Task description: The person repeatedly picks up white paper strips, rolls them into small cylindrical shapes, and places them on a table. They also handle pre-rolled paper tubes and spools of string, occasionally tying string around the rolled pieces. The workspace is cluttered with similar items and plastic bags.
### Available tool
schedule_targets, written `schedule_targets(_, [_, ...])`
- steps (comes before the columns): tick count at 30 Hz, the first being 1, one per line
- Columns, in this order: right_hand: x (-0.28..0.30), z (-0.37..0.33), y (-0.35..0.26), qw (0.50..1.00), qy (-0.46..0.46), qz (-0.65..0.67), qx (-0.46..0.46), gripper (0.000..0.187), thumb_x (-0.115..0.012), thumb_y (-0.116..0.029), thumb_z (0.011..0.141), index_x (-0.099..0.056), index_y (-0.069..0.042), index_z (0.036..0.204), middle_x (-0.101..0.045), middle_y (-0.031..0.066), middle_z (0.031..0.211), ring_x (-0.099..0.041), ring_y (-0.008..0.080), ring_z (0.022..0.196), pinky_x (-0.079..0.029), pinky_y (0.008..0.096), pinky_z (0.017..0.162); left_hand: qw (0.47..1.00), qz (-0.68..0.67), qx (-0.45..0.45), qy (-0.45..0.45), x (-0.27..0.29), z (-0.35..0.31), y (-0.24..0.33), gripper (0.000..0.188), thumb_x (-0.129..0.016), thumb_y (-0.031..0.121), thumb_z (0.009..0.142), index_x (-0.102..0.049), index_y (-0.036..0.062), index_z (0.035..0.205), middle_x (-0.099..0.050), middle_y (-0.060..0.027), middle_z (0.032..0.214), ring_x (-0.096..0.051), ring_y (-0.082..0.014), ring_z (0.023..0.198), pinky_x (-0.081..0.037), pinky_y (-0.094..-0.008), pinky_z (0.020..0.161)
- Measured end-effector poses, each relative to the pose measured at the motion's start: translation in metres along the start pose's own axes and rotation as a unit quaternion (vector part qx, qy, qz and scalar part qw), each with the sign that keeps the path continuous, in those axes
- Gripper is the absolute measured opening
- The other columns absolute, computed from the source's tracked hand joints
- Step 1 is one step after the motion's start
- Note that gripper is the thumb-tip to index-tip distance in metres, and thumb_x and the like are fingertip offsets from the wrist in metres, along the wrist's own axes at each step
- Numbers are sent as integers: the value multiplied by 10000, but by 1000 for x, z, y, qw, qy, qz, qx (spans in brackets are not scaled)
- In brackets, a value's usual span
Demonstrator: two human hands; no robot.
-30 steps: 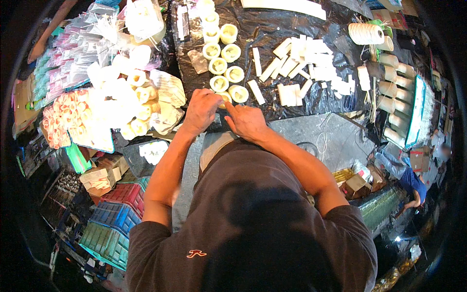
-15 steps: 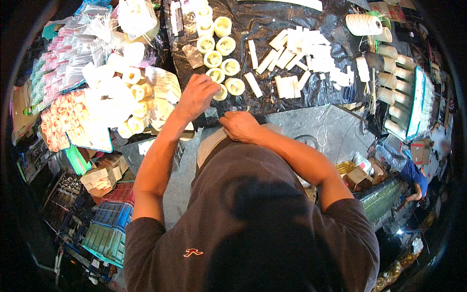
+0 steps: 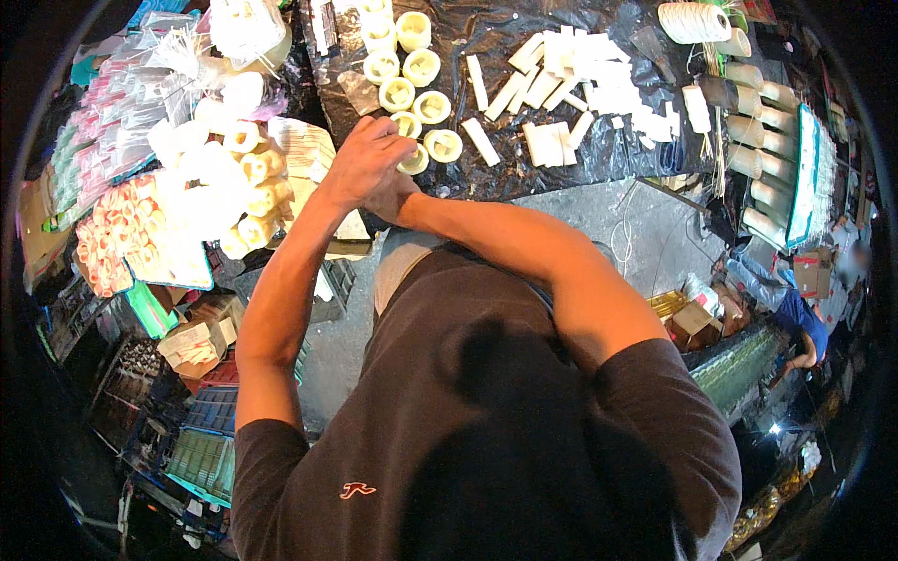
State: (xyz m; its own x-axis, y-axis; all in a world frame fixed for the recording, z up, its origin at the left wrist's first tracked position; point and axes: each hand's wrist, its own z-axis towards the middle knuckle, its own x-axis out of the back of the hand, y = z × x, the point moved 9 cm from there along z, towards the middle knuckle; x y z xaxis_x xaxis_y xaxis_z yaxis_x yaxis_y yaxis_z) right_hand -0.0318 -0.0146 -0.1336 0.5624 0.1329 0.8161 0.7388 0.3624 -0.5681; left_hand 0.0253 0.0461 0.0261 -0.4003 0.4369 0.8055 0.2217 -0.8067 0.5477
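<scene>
Pale yellow round cups (image 3: pixel 442 145) stand in two rows on black plastic sheeting (image 3: pixel 486 182). My left hand (image 3: pixel 367 161) is closed with curled fingers at the left rim of the nearest cup (image 3: pixel 414 161); what its fingertips hold, if anything, is hidden. My right hand (image 3: pixel 395 198) has come in beneath and beside the left, at the table's near edge. Most of its fingers are covered by the left hand.
White flat strips (image 3: pixel 561 84) lie heaped on the sheeting to the right. At left are pale ring-shaped pieces (image 3: pixel 267 173), orange-pink rolls (image 3: pixel 131 224) and plastic-wrapped bundles (image 3: pixel 122 122). A string spool (image 3: pixel 692 23) stands far right. Crates (image 3: pixel 201 449) sit lower left. Another person (image 3: pixel 803 327) is far right.
My right hand has moved left and up from the table's near edge to meet my left hand. The left has shifted slightly left, still beside the nearest cup. The view has shifted a little.
</scene>
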Motion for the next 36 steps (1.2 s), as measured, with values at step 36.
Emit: schedule_targets(36, [276, -196, 289, 911, 101, -178, -359, 219, -766, -170, 850, -706, -47, 1021, -647, 127, 992, -642, 353, 925, -521, 503, 753, 991, 73, 101, 44, 5, 8, 26, 137, -675, 20, 801, -634, 67, 923, -650, -58, 829, -593, -252, 867, -449, -402, 809])
